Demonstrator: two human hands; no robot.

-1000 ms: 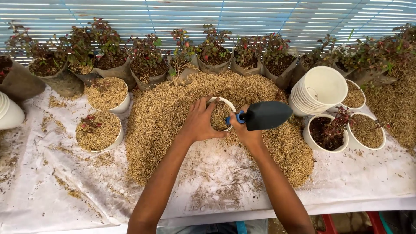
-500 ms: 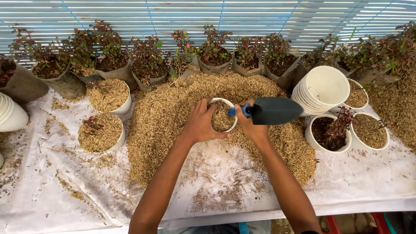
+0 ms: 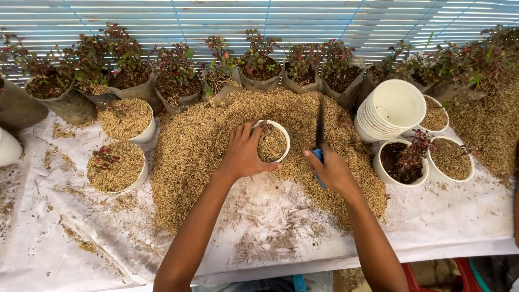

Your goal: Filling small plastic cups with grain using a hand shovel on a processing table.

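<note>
Right now the left hand (image 3: 244, 154) is cupping the side of a small white pot (image 3: 273, 141), fingers curled around its rim; the pot is filled with husk and sitting on the big husk pile (image 3: 216, 157) near the middle of the table (image 3: 65, 238), towards its far edge. Just beside it, the right hand (image 3: 332, 172) is gripping the blue handle of a trowel (image 3: 320, 132), its dark blade standing edge-on over the pile. Towards the table's right edge a stack of empty white pots (image 3: 392, 111) is leaning, with a pot of dark soil (image 3: 401, 162) next to it. Two husk-filled pots (image 3: 121, 143) are sitting on the left side.
</note>
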